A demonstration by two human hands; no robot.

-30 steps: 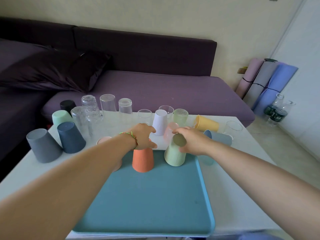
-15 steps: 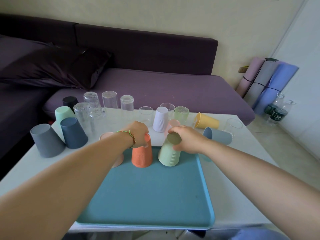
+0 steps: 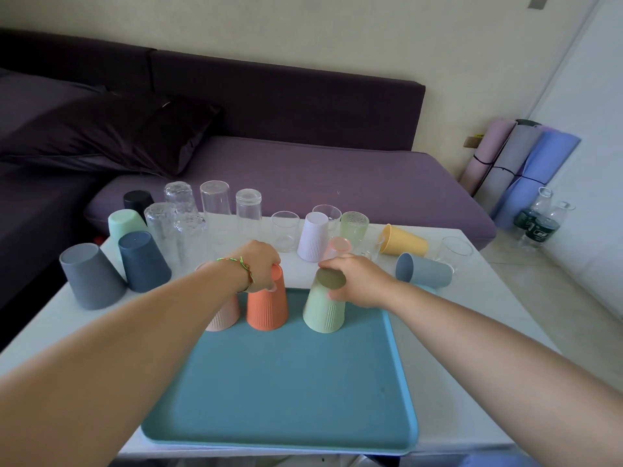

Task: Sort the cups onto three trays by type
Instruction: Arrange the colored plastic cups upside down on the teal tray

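- My left hand (image 3: 259,266) curls over the top of the orange cup (image 3: 267,311), which stands at the tray's (image 3: 286,399) far edge.
- My right hand (image 3: 359,281) grips the green cup (image 3: 324,310) by its base; the cup is tilted, just right of the orange one.
- I judge I'm placing ribbed cups. Next I should level the green cup, let go, and reach far for the white cup (image 3: 313,237).

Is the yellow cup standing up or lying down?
Lying on its side: the yellow cup rests its wall on the table, open mouth facing left.
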